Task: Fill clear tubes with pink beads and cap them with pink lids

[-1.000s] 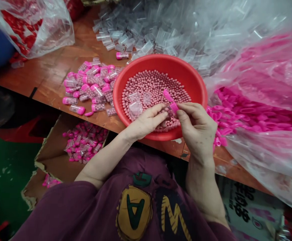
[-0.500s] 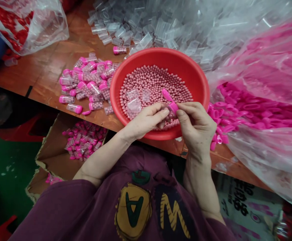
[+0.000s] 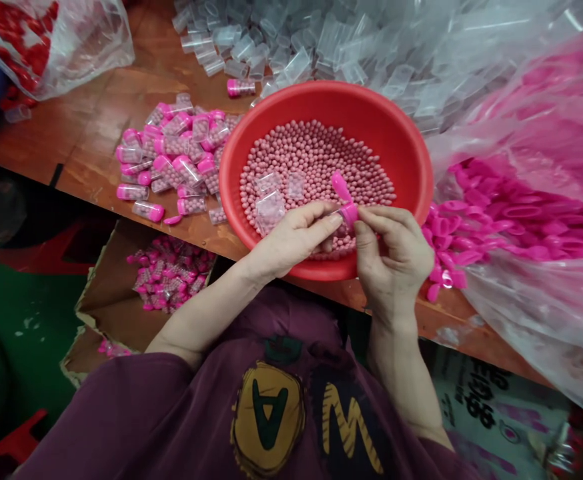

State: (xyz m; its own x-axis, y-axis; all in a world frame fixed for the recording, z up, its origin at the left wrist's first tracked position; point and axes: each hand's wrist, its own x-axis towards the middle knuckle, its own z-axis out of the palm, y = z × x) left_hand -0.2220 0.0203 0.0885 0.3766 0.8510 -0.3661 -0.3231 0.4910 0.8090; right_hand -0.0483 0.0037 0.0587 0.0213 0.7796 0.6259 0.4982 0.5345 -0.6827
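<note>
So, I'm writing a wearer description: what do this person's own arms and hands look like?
The left hand and right hand are both ungloved. The forearms are bare below short, dark purple sleeves, plain where they show, on a matching top with lettered patches.

left hand [image 3: 294, 237] holds vial [image 3: 343, 227] (pink cap [image 3: 350, 213] open)

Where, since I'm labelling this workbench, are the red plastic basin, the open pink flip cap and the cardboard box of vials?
Red plastic basin [image 3: 392, 137]: head view, bare inner wall.
Open pink flip cap [image 3: 349, 213]: head view, its collar.
Cardboard box [image 3: 112, 293]: head view, bare brown inside.
</note>
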